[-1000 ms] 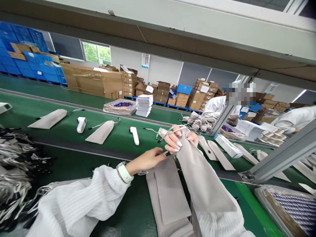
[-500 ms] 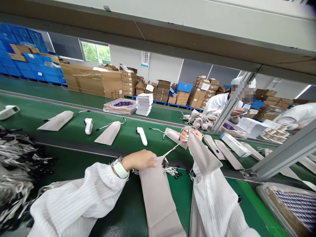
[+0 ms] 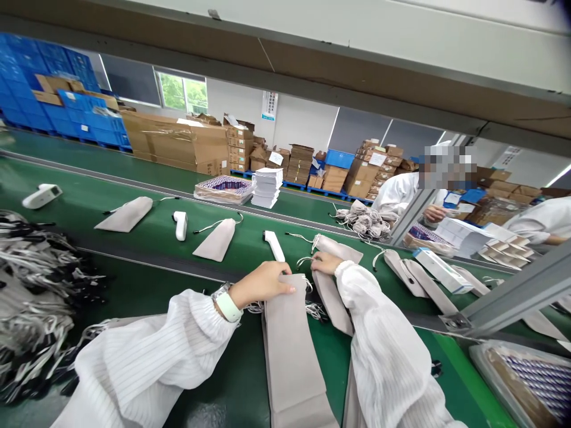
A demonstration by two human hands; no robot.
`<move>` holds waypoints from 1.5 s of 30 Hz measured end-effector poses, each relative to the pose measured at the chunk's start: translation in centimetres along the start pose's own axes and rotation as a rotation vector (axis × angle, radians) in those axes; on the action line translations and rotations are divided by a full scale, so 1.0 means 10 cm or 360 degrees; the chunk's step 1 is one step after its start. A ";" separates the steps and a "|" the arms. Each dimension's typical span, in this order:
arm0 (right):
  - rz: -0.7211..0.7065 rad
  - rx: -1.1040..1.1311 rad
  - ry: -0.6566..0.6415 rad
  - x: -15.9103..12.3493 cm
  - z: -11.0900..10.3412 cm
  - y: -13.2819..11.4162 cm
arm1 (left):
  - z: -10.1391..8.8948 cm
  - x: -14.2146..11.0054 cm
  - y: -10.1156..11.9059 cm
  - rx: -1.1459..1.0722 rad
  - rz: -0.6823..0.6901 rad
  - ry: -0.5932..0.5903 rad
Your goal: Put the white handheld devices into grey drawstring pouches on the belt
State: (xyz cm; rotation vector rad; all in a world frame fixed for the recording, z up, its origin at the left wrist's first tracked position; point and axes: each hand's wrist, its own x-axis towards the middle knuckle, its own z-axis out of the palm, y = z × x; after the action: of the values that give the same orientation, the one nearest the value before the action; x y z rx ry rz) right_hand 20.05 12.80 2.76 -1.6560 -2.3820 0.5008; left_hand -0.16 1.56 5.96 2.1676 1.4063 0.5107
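My left hand point(image 3: 263, 282) rests palm down on the top end of a stack of grey drawstring pouches point(image 3: 292, 351) lying in front of me, its fingers curled over the edge. My right hand point(image 3: 325, 261) is lowered onto the green belt and pinches the mouth of one grey pouch point(image 3: 332, 300) that trails back along my sleeve. A white handheld thermometer point(image 3: 273, 245) lies on the belt just beyond my left hand. Another pouch point(image 3: 336, 248) lies right behind my right hand.
More grey pouches point(image 3: 217, 239) and thermometers point(image 3: 180, 224) are spaced along the belt to the left. A heap of corded pouches point(image 3: 35, 285) fills the left edge. A white box point(image 3: 441, 270), a metal frame post point(image 3: 513, 291), a tray point(image 3: 526, 374) and two co-workers in white are at the right.
My right hand has come down from mid-air to the belt with the pouch. My left hand has stayed on the stack. The items on the belt have shifted right.
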 end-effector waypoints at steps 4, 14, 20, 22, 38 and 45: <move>-0.0131 -0.0011 0.0032 0.11 -0.06 -0.34 | 0.07 0.03 -0.04 0.0014 -0.0039 0.0105; 0.0134 0.0272 0.0116 0.84 0.41 -0.69 | 0.14 0.00 -0.07 0.0217 -0.0130 0.0111; 0.0077 0.0859 0.0181 0.56 0.08 -0.34 | 0.01 0.05 -0.14 0.0193 0.0006 -0.0083; -0.0072 0.1373 0.0104 0.34 -0.10 -0.33 | -0.07 0.04 -0.14 0.0164 0.0085 -0.0147; -0.0326 0.1721 -0.0769 -0.28 -0.15 -0.68 | -0.19 0.04 0.07 -0.0167 0.0324 0.0552; -0.0380 0.0908 0.0214 -0.22 -0.13 -0.65 | -0.35 -0.04 0.06 -0.0048 -0.0049 0.0477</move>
State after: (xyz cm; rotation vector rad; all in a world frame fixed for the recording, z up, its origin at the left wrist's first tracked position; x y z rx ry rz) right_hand 15.60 8.88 6.49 -1.1045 -2.0379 0.8869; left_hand -1.82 1.68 9.14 2.1064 1.5712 0.8688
